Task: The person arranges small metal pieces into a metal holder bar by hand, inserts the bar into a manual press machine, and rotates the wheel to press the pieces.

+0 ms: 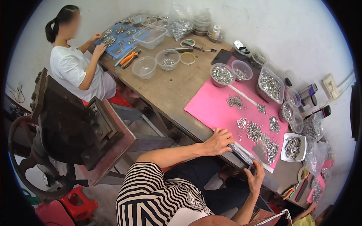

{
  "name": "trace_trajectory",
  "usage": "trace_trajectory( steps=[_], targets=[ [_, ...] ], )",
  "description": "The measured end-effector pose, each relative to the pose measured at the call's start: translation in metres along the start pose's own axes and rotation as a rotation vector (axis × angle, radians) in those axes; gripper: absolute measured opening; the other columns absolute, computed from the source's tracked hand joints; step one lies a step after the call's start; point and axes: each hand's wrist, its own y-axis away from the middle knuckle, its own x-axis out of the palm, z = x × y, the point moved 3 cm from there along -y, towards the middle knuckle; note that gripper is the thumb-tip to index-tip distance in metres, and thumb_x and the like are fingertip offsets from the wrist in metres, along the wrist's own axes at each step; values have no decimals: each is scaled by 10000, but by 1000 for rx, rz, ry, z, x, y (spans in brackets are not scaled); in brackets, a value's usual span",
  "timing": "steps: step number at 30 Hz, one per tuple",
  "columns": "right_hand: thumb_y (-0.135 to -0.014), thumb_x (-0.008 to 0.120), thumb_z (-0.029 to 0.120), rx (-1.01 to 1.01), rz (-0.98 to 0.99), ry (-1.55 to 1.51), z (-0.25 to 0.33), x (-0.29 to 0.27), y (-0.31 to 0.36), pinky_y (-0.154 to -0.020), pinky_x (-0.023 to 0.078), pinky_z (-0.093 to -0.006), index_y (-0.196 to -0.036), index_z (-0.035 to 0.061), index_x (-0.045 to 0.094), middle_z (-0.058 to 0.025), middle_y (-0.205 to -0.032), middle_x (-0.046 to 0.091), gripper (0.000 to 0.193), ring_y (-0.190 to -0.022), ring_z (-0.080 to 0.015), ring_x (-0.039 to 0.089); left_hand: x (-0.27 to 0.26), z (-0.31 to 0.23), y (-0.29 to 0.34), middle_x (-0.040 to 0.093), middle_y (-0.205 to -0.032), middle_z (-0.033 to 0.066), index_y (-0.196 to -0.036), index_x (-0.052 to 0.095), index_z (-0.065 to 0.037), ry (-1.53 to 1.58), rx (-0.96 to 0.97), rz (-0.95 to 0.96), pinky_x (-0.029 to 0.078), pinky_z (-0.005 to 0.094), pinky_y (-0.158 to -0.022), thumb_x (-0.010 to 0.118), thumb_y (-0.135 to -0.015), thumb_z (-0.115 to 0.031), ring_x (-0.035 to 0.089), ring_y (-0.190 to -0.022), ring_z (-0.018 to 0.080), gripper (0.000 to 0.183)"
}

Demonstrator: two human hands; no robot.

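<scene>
At the table's near edge, my left hand (218,142) is closed round the left end of a long narrow bar (242,153), dark with a silvery strip along it. The bar's other end sits between the thumb and fingers of my right hand (255,176). It lies along the border of a pink cloth (211,109); whether it rests on the table or is lifted I cannot tell. Just beyond it, piles of small shiny metal pieces (254,132) are spread on the cloth. A thin grey flat piece (259,153) lies between the bar and the nearest pile.
A white square bowl (283,153) of metal pieces stands right of the cloth. Clear tubs (270,86) of similar pieces line the back. Pliers and tape lie at the right corner. Across the table at left, another person (75,64) handles pieces on a blue cloth. A handwheel press (71,128) stands left.
</scene>
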Motion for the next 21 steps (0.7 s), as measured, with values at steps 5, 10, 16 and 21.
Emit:
trace_trajectory(
  steps=[5,10,16,21],
  targets=[
    [-673,851,43,54,-176,100,6,-50,52,-753,498,-358,-1129,-16,634,-114,-932,583,508,-811,-256,587,27,-46,-39,591,-1020,56,-1100,686,-88,296,100,68,364,410,-901,821,-770,-228,532,-1014,249,383],
    [-701,875,86,189,-490,151,8,-105,133,-796,509,-346,-1108,5,660,-117,-962,619,467,-877,-265,623,112,-117,-87,636,-1024,110,-1063,683,-62,576,231,235,498,406,-813,801,-802,-167,619,-955,324,305],
    [-709,876,102,554,-778,299,-1,-164,291,-761,514,-318,-1073,14,673,-90,-956,618,426,-813,-202,640,237,-267,-93,623,-979,67,-1237,631,-22,912,168,697,504,310,-824,709,-897,-47,596,-864,169,351],
    [-700,893,158,789,-1047,385,-2,-157,381,-672,504,-318,-988,8,610,-85,-899,571,431,-716,-194,611,349,-372,-60,659,-1055,43,-1370,601,-17,1181,80,1038,483,265,-893,570,-955,-4,593,-960,117,416]
  ],
)
